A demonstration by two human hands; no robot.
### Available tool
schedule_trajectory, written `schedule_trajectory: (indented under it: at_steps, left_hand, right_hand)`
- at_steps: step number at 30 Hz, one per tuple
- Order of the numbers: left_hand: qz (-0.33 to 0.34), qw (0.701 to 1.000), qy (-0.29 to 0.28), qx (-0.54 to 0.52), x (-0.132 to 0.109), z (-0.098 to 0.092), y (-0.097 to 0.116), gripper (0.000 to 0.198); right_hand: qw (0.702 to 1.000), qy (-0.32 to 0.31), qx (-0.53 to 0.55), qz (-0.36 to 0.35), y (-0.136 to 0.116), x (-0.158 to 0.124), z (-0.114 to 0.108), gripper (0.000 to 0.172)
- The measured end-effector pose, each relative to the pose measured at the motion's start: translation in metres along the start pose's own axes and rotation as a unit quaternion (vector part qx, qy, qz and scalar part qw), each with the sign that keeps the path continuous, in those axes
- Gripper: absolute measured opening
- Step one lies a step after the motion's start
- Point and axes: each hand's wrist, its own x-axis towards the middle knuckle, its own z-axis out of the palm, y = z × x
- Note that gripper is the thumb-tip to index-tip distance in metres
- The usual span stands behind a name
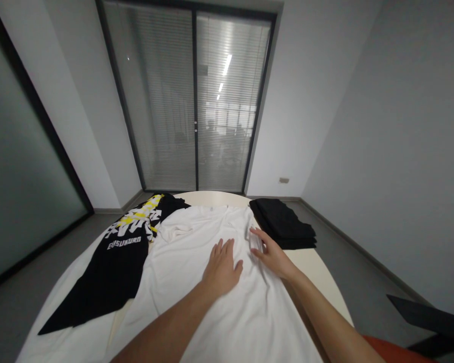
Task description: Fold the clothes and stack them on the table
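A white T-shirt (189, 252) lies spread over the table, its collar at the far end and its lower part running toward me. My left hand (222, 267) rests flat on the middle of the shirt, fingers stretched out and thumb apart. At the shirt's right side, near the sleeve, is my right hand (270, 252). Its thumb and fingers are parted around a raised fold of the white cloth, and I see no firm grip on it. Creases run down the shirt below both hands.
A black T-shirt (113, 272) with a white and yellow print lies on the left, beside the white one. Folded black clothes (282, 222) are stacked at the far right of the round pale table (318, 272). A dark flat object (427, 315) stands at the lower right.
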Motion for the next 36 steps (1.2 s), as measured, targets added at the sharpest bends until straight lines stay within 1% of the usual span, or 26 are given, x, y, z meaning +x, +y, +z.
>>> schedule_trajectory:
  at_steps: [3,5,11,14,18,20,24,26,28,33,36]
  left_hand:
    - [-0.010,1.000,0.011,-0.011,0.001,0.001,0.000,0.071]
    - [-0.013,1.000,0.012,-0.016,0.002,0.002,-0.001,0.071]
    - [-0.004,1.000,0.016,-0.019,0.003,0.003,-0.002,0.069]
    - [0.001,1.000,0.015,-0.018,0.003,0.002,-0.002,0.067]
    - [0.007,1.000,0.011,-0.022,0.002,-0.001,-0.001,0.065]
    - [0.003,1.000,0.009,-0.021,0.002,-0.002,-0.001,0.065]
    - [-0.003,1.000,0.007,-0.019,0.002,-0.002,0.000,0.065]
    - [-0.004,1.000,0.007,-0.020,0.002,-0.002,0.000,0.065]
    - [-0.004,1.000,0.008,-0.021,0.003,-0.002,0.000,0.064]
    - [-0.006,1.000,0.005,-0.027,0.005,-0.004,0.000,0.062]
    - [0.002,1.000,0.001,-0.026,0.007,-0.002,-0.003,0.059]
  right_hand:
    - [0.999,-0.031,0.011,-0.043,-0.009,-0.002,0.005,0.061]
    - [0.997,-0.052,0.011,-0.058,-0.013,-0.004,0.010,0.060]
    - [0.991,-0.100,-0.028,-0.085,-0.017,-0.010,0.019,0.060]
    - [0.989,-0.112,-0.041,-0.091,-0.018,-0.011,0.020,0.059]
    - [0.989,-0.110,-0.047,-0.081,-0.025,-0.010,0.018,0.061]
    - [0.991,-0.101,-0.050,-0.070,-0.031,-0.009,0.015,0.058]
    - [0.992,-0.095,-0.080,-0.035,-0.042,-0.007,0.006,0.042]
    - [0.990,-0.098,-0.097,-0.014,-0.044,-0.007,0.002,0.035]
    - [0.990,-0.101,-0.099,-0.006,-0.043,-0.007,0.000,0.031]
    - [0.996,-0.084,-0.019,0.011,-0.038,-0.004,0.004,0.031]
    - [0.996,-0.087,0.032,0.019,-0.043,-0.004,0.007,0.035]
